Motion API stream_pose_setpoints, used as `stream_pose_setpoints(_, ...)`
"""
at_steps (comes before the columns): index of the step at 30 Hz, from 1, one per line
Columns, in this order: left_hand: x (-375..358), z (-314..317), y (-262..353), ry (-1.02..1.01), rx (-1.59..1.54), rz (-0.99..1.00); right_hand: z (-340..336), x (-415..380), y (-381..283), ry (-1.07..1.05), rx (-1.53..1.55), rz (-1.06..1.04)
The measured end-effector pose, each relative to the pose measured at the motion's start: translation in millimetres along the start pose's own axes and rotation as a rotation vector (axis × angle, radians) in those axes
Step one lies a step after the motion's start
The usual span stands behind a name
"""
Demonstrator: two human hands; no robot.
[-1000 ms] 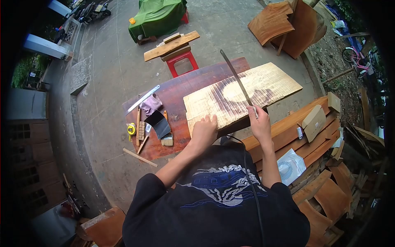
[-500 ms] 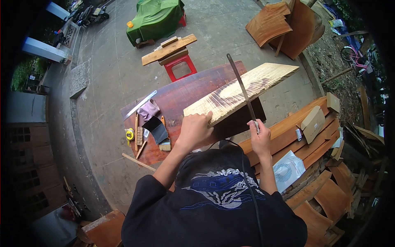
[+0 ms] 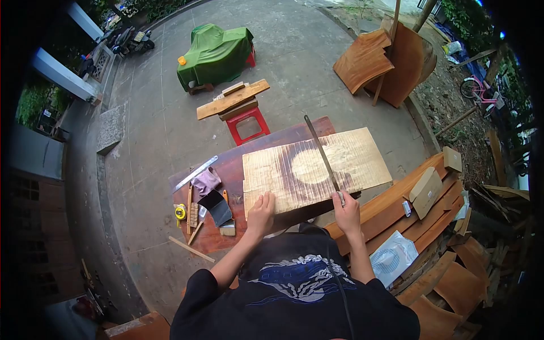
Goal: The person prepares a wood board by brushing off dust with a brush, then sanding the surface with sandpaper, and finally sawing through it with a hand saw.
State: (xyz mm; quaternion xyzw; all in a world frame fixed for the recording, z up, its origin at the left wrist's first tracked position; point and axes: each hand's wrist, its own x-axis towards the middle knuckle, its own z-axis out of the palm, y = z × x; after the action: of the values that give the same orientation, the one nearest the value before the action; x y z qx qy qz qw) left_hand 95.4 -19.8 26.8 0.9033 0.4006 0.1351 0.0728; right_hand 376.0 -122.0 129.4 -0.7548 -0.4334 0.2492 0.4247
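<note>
A pale wooden board (image 3: 362,158) with rough saw marks and a dark-ringed oval lies nearly flat before me, over the reddish-brown table. Its near left edge is in the grip of my left hand (image 3: 262,214), fingers over the top face. My right hand (image 3: 346,211) is closed round the handle of a long, narrow dark file (image 3: 321,152). The file slants up and away to the left across the board, overlapping the pale oval in this view. Below the board's near edge is a dark shadowed area.
On the table (image 3: 255,141) at left are a metal ruler (image 3: 195,173), purple cloth (image 3: 206,180), black sandpaper sheet (image 3: 216,207), brush (image 3: 227,228) and tape measure (image 3: 180,212). A red stool (image 3: 247,126) bearing planks stands beyond. Long planks (image 3: 385,218) lie at right, with a plastic bag (image 3: 393,258).
The board has turned from tilted up on edge to nearly flat, its top face now showing wide. Both hands have moved lower and slightly left, still holding the board and file.
</note>
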Motion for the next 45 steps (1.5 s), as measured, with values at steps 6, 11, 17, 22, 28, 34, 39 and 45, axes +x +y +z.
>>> stream_pose_setpoints(6, -20, 47, -26, 0.083, 0.042, 0.020, 14, 0, 10, -0.024, -0.035, -0.051)
stream_pose_setpoints(11, -30, 62, -27, 0.190, -0.040, -0.011, 14, 1, -2, -0.065, -0.039, -0.022)
stream_pose_setpoints(17, -31, 59, -24, 0.188, -0.030, -0.015, 19, -1, -7, -0.080, 0.017, -0.020)
stream_pose_setpoints(22, -36, 58, -20, 0.141, -0.034, 0.024, 22, -1, -3, -0.127, -0.017, 0.025)
stream_pose_setpoints(28, -30, 36, -14, 0.017, -0.162, 0.079, 23, -1, -2, -0.156, -0.033, 0.008)
stream_pose_setpoints(34, -34, 35, -16, -0.014, -0.203, 0.048, 28, 1, 3, -0.189, -0.026, -0.061)
stream_pose_setpoints(39, -36, 7, -11, -0.080, -0.469, -0.184, 43, 7, 10, -0.299, -0.019, -0.063)
stream_pose_setpoints(45, -19, -17, 6, 0.071, -1.188, -0.553, 102, 18, -30, -0.601, -0.211, -0.144)
